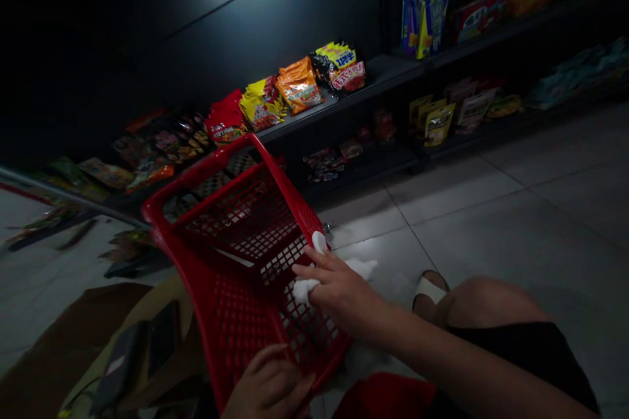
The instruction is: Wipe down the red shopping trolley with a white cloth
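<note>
A red plastic shopping cart (289, 196) with grid-patterned walls stands tilted in view in front of me. My right hand (344, 288) presses a white cloth (305, 291) over the cart's right rim. Parts of the cloth poke out between the fingers and hang outside the side wall. At the bottom of the view, my left hand (272, 383) is curled over the cart's near edge; part of its grip is hidden. The inside of the basket shows no goods.
Dark shelves (388, 72) behind the cart carry orange snack packets (299, 85), yellow packets (263, 103) and other bags. At lower left, a brown cardboard box (63, 340) has dark phone-like objects (163, 336) on it. My knee (491, 304) and sandal (431, 288) are at right, on floor tiles (472, 209).
</note>
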`<state>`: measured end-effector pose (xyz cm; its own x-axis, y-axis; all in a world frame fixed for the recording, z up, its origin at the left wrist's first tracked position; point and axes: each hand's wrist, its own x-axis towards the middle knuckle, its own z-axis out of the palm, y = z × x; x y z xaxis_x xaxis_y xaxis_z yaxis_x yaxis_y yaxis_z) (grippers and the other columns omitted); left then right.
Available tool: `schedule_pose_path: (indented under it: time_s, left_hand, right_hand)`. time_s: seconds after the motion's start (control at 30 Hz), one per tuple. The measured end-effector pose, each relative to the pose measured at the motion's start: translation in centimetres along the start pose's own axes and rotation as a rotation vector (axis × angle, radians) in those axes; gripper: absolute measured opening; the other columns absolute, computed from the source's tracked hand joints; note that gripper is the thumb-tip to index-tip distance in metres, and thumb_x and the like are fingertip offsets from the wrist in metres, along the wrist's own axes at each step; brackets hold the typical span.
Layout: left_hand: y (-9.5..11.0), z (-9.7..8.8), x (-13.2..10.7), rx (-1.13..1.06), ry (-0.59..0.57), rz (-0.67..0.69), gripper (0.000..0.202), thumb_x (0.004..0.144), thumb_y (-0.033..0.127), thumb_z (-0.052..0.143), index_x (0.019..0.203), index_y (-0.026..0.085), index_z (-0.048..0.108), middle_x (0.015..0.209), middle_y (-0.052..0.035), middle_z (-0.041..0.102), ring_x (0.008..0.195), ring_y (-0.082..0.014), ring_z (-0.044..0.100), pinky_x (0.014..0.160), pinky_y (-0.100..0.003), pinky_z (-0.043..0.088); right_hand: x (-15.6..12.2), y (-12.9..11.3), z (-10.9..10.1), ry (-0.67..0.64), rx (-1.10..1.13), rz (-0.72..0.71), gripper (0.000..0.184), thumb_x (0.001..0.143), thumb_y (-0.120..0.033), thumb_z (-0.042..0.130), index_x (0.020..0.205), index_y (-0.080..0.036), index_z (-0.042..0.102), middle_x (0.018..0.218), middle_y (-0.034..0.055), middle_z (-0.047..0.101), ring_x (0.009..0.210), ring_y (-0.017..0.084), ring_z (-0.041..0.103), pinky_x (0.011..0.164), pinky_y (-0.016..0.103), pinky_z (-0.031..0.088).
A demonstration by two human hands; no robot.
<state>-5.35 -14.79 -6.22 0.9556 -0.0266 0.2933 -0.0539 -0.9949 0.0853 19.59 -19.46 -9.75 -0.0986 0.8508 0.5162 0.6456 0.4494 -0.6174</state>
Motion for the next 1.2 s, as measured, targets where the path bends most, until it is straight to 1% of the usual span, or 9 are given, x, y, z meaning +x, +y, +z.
schedule_pose_path:
  time_s: [0.1, 0.27, 0.43, 0.63, 0.77, 0.87, 0.93, 1.07, 1.2]
  left_hand:
    - [0.1, 0.3, 0.4, -0.036, 0.014, 0.054, 0.024, 0.089, 0.014, 0.058, 0.110, 0.022, 0.066, 0.072, 0.0043, 0.073, 0.067, -0.0085, 0.069, 0.100, -0.028, 0.053]
    - [-0.4, 0.3, 0.7, -0.075, 0.033, 0.099, 0.029, 0.087, 0.016, 0.062, 0.116, 0.021, 0.064, 0.073, 0.0024, 0.074, 0.070, -0.0110, 0.070, 0.103, -0.032, 0.051]
    - [-1.5, -1.5, 1.8, -0.091, -0.125, 0.011, 0.032, 0.086, 0.017, 0.060, 0.117, 0.024, 0.063, 0.091, 0.0002, 0.076, 0.090, -0.0143, 0.070, 0.112, -0.039, 0.041]
    - [-6.2, -3.1, 2.8, -0.113, -0.216, -0.085, 0.026, 0.092, 0.020, 0.051, 0.112, 0.028, 0.068, 0.106, -0.0011, 0.074, 0.102, -0.0148, 0.067, 0.113, -0.039, 0.038]
    - [-10.3, -1.6, 2.4, -0.177, -0.174, -0.327, 0.029, 0.096, 0.031, 0.046, 0.107, 0.028, 0.073, 0.107, -0.0029, 0.076, 0.102, -0.0172, 0.069, 0.103, -0.036, 0.047]
    - [-11.1, -0.2, 3.3, -0.425, -0.169, -0.667, 0.041, 0.097, 0.045, 0.041, 0.121, 0.027, 0.069, 0.124, -0.0064, 0.071, 0.114, -0.0223, 0.066, 0.101, -0.039, 0.049]
    - [-10.7, 0.5, 4.4, -0.611, -0.172, -0.788, 0.049, 0.095, 0.054, 0.042, 0.130, 0.027, 0.064, 0.135, -0.0062, 0.064, 0.124, -0.0244, 0.060, 0.108, -0.042, 0.043]
    - [-10.2, 1.2, 6.3, -0.750, -0.259, -0.884, 0.057, 0.089, 0.066, 0.044, 0.128, 0.031, 0.066, 0.130, -0.0045, 0.068, 0.127, -0.0290, 0.058, 0.113, -0.047, 0.036]
    - [-11.0, 1.2, 7.2, -0.894, -0.219, -0.949, 0.069, 0.085, 0.077, 0.037, 0.120, 0.028, 0.071, 0.124, -0.0070, 0.070, 0.127, -0.0310, 0.057, 0.115, -0.050, 0.031]
  right_hand:
    - [4.7, 2.1, -0.6, 0.007, -0.009, 0.009, 0.013, 0.084, -0.009, 0.060, 0.080, -0.019, 0.068, 0.137, 0.0090, 0.061, 0.145, 0.032, 0.034, 0.118, 0.059, 0.025]
    - [10.6, 6.4, -2.0, 0.109, 0.010, -0.020, 0.026, 0.077, -0.001, 0.052, 0.066, -0.021, 0.062, 0.081, 0.0012, 0.068, 0.098, 0.021, 0.066, 0.121, 0.050, 0.025]
    - [6.8, 4.4, -3.1, 0.114, -0.007, 0.017, 0.024, 0.076, -0.006, 0.051, 0.061, -0.023, 0.057, 0.066, -0.0036, 0.053, 0.073, 0.015, 0.059, 0.123, 0.050, 0.019]
    - [-1.5, -1.7, -1.4, 0.161, 0.270, 0.141, 0.025, 0.081, -0.010, 0.050, 0.076, -0.025, 0.069, 0.085, 0.0008, 0.067, 0.097, 0.021, 0.065, 0.125, 0.050, 0.010]
    - [-4.6, -3.2, -0.8, 0.292, 0.691, 0.391, 0.014, 0.083, -0.029, 0.063, 0.089, -0.024, 0.075, 0.095, 0.0073, 0.073, 0.109, 0.027, 0.066, 0.114, 0.054, 0.034]
    - [-4.0, -3.2, -3.0, 0.596, 1.022, 0.592, 0.030, 0.077, -0.041, 0.070, 0.101, -0.023, 0.073, 0.108, 0.0111, 0.073, 0.111, 0.031, 0.065, 0.100, 0.050, 0.050]
    - [-2.4, -3.0, -5.0, 0.713, 1.151, 0.583, 0.033, 0.077, -0.043, 0.069, 0.104, -0.023, 0.072, 0.109, 0.0107, 0.074, 0.109, 0.030, 0.066, 0.097, 0.046, 0.053]
    - [1.1, -2.0, -7.4, 0.765, 1.225, 0.524, 0.035, 0.077, -0.039, 0.068, 0.108, -0.023, 0.069, 0.108, 0.0070, 0.075, 0.108, 0.027, 0.067, 0.096, 0.043, 0.054]
    - [2.9, -1.1, -7.1, 0.751, 1.250, 0.519, 0.035, 0.081, -0.036, 0.064, 0.114, -0.025, 0.064, 0.109, 0.0033, 0.074, 0.108, 0.025, 0.068, 0.096, 0.042, 0.054]
